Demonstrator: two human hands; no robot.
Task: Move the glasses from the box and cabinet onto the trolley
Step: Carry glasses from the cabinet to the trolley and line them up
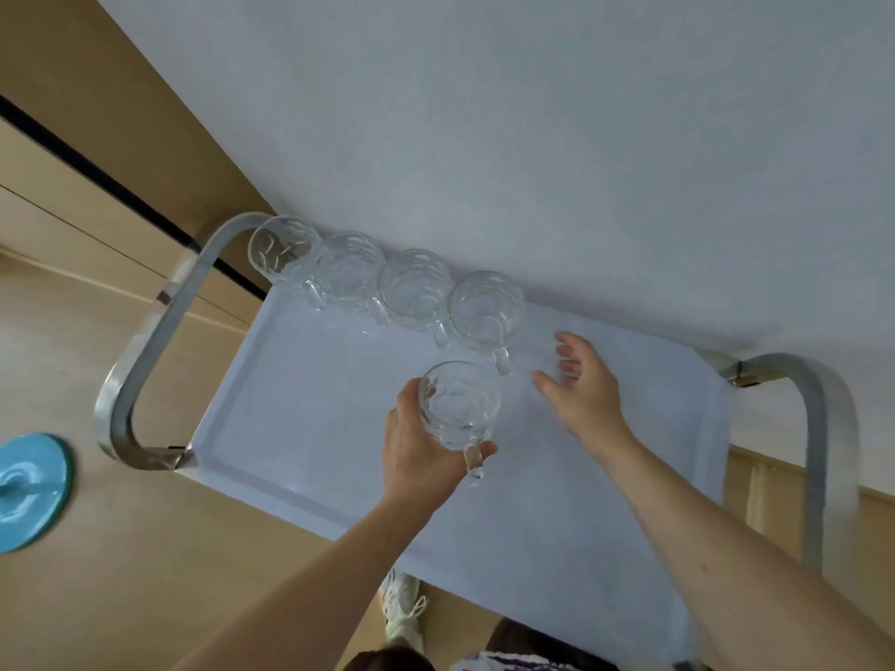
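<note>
A view from above looks down on a white trolley (pixel 300 428) with a raised rim around its top tray and curved metal handles at both ends, the left handle (pixel 145 351) and the right handle (pixel 818 457). The trolley stands against a pale wall (pixel 532 138), on a light wooden floor (pixel 121 573).

Four clear glass mugs stand upright in a row along the far edge of the tray, close to the wall: the first mug (pixel 283 249) at the left corner, the second mug (pixel 347 271), the third mug (pixel 415 289) and the fourth mug (pixel 486 308). They sit just beside one another, each with its handle pointing toward the viewer. (The patterned glass blurs their edges, so it is hard to tell whether neighbours actually touch.)

At the left edge of the view a round turquoise object (pixel 31 491) lies on the floor, well apart from the trolley. A pale sneaker (pixel 402 602) shows below the tray's near edge.

The left hand (pixel 421 447) grips a fifth mug (pixel 460 404) from its side, fingers and thumb curled around the body, with the mug's handle pointing toward the viewer. This mug is over the middle of the tray, just in front of the fourth mug; whether it rests on the tray cannot be told.

The right hand (pixel 581 385) hovers over the tray to the right of the held mug, fingers spread and relaxed, holding nothing.
</note>
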